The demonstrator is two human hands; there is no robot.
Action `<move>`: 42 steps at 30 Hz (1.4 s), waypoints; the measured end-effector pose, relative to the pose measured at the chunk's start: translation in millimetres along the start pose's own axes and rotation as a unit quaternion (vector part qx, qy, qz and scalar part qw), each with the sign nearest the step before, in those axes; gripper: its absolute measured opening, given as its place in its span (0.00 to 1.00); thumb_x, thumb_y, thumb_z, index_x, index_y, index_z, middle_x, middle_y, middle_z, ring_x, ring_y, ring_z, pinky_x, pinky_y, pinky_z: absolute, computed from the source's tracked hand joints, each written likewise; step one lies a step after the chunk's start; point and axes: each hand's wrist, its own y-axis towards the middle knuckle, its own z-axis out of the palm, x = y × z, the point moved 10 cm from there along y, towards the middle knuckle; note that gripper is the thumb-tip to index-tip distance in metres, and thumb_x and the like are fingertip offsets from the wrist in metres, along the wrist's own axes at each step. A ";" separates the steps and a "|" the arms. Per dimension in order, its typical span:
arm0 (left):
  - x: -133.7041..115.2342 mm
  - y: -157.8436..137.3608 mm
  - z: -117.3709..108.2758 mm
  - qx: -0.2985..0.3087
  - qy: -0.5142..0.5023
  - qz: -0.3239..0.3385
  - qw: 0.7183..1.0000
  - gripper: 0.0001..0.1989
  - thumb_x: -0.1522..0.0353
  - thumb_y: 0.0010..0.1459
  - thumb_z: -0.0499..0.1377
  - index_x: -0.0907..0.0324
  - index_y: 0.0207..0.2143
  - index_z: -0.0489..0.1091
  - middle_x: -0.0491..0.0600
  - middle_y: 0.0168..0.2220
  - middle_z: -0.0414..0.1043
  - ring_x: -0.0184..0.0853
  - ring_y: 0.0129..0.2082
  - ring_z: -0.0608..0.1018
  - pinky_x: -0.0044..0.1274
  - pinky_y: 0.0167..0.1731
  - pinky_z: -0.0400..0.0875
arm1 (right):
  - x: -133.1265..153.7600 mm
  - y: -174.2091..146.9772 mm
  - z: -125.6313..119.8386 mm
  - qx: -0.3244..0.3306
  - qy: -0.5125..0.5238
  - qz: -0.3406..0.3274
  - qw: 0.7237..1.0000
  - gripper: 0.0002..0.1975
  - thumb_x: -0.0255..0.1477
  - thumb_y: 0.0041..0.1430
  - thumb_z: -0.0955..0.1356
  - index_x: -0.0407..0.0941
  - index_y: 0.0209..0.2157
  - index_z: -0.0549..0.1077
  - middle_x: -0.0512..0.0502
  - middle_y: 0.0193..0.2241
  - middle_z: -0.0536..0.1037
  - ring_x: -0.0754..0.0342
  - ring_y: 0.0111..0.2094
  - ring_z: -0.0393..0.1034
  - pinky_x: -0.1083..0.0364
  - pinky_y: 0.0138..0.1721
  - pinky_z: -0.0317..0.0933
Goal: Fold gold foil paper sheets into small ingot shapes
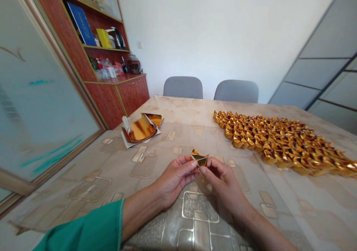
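i see the left hand (pixel 174 176) and right hand (pixel 221 180) pinching a small gold foil piece (pixel 199 158) just above the table (pixel 156 214); i judge it light, thin, easily creased, best held by its edges.

The folded foil piece (pixel 199 158) is shiny gold, as are the folded ingots (pixel 281 141) at two o'clock. The tablecloth (pixel 156 214) shows beige with grey rounded squares; the sleeve (pixel 92 230) is teal.

Glossy gold foil paper piece (pixel 199 158); smooth, shiny plastic tablecloth (pixel 178 121).
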 end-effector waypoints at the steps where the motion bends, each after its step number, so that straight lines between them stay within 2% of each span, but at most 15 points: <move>1: -1.4 0.3 -0.1 -0.002 0.011 0.010 1.000 0.15 0.69 0.42 0.74 0.63 0.29 0.72 0.46 0.30 0.77 0.28 0.31 0.77 0.21 0.40 0.71 | -0.4 0.1 -0.1 0.000 0.010 -0.004 1.000 0.13 0.35 0.64 0.66 0.46 0.27 0.67 0.53 0.24 0.67 0.55 0.28 0.60 0.56 0.28 0.53; 6: -7.4 2.5 -3.8 -0.020 0.050 0.040 0.998 0.16 0.67 0.40 0.74 0.63 0.27 0.72 0.45 0.27 0.75 0.26 0.28 0.74 0.20 0.37 0.69 | 0.9 0.4 -0.7 0.010 0.014 -0.013 1.000 0.13 0.35 0.64 0.66 0.45 0.26 0.68 0.53 0.24 0.67 0.55 0.28 0.60 0.56 0.29 0.53; 9: -14.8 1.1 -7.1 -0.033 0.097 0.072 0.992 0.16 0.65 0.41 0.73 0.63 0.26 0.71 0.44 0.25 0.73 0.26 0.27 0.73 0.20 0.35 0.68 | 1.9 -0.3 -0.1 0.025 0.004 -0.002 1.000 0.09 0.36 0.62 0.68 0.46 0.31 0.69 0.53 0.26 0.68 0.55 0.28 0.61 0.56 0.29 0.55; 11: -20.1 -1.1 -6.5 -0.032 0.139 0.095 0.985 0.15 0.65 0.43 0.72 0.62 0.27 0.71 0.44 0.25 0.73 0.27 0.27 0.72 0.20 0.33 0.66 | 5.2 -0.8 -7.1 0.000 -0.015 -0.007 1.000 0.08 0.34 0.59 0.70 0.46 0.34 0.68 0.53 0.28 0.69 0.55 0.28 0.62 0.56 0.29 0.57; 15: -31.3 -6.2 -1.3 -0.026 0.210 0.143 0.967 0.12 0.64 0.48 0.69 0.62 0.28 0.71 0.43 0.26 0.72 0.27 0.27 0.71 0.19 0.31 0.64 | 27.8 -3.5 -21.7 -0.057 -0.106 -0.093 0.988 0.11 0.26 0.57 0.70 0.48 0.40 0.66 0.52 0.32 0.69 0.55 0.30 0.63 0.55 0.32 0.59; 19: -34.5 -7.6 3.1 -0.016 0.236 0.152 0.960 0.11 0.64 0.49 0.68 0.62 0.29 0.72 0.43 0.27 0.73 0.27 0.28 0.72 0.19 0.32 0.65 | 50.1 -8.1 -17.6 -0.039 -0.186 -0.188 0.964 0.11 0.21 0.59 0.67 0.49 0.42 0.66 0.51 0.32 0.68 0.55 0.31 0.62 0.56 0.31 0.57; 22: -33.5 -7.0 3.8 -0.013 0.239 0.145 0.960 0.11 0.64 0.49 0.68 0.62 0.30 0.72 0.44 0.28 0.74 0.28 0.28 0.73 0.20 0.32 0.67 | 56.8 -9.9 -12.8 -0.017 -0.215 -0.217 0.952 0.09 0.20 0.61 0.66 0.48 0.40 0.67 0.50 0.34 0.69 0.54 0.33 0.62 0.56 0.32 0.57; 26: -33.2 -6.2 3.4 -0.014 0.245 0.145 0.958 0.11 0.64 0.49 0.68 0.62 0.31 0.74 0.47 0.30 0.76 0.29 0.28 0.74 0.21 0.32 0.69 | 57.0 -10.4 -10.7 -0.008 -0.235 -0.222 0.946 0.10 0.19 0.61 0.67 0.48 0.40 0.67 0.49 0.36 0.69 0.53 0.36 0.63 0.56 0.33 0.57; 32: -35.3 -6.2 2.3 -0.016 0.255 0.161 0.953 0.10 0.66 0.48 0.68 0.62 0.32 0.76 0.49 0.32 0.79 0.31 0.30 0.77 0.22 0.33 0.71 | 50.1 -7.5 -15.1 -0.025 -0.231 -0.192 0.954 0.11 0.19 0.58 0.68 0.47 0.40 0.67 0.49 0.34 0.69 0.53 0.33 0.62 0.57 0.31 0.57; 38: -36.7 -6.5 0.3 -0.025 0.278 0.176 0.944 0.08 0.70 0.46 0.67 0.61 0.32 0.77 0.47 0.30 0.79 0.31 0.30 0.77 0.21 0.34 0.72 | 51.3 -6.6 -12.2 -0.007 -0.206 -0.195 0.959 0.09 0.17 0.58 0.66 0.46 0.32 0.67 0.49 0.33 0.69 0.53 0.36 0.64 0.56 0.34 0.58; 42: -35.9 -6.1 2.2 -0.018 0.281 0.179 0.943 0.08 0.70 0.48 0.66 0.61 0.34 0.78 0.49 0.32 0.80 0.32 0.31 0.78 0.21 0.34 0.72 | 51.8 -6.0 -12.0 -0.011 -0.219 -0.193 0.956 0.10 0.18 0.60 0.66 0.47 0.39 0.72 0.47 0.37 0.72 0.52 0.39 0.67 0.55 0.37 0.61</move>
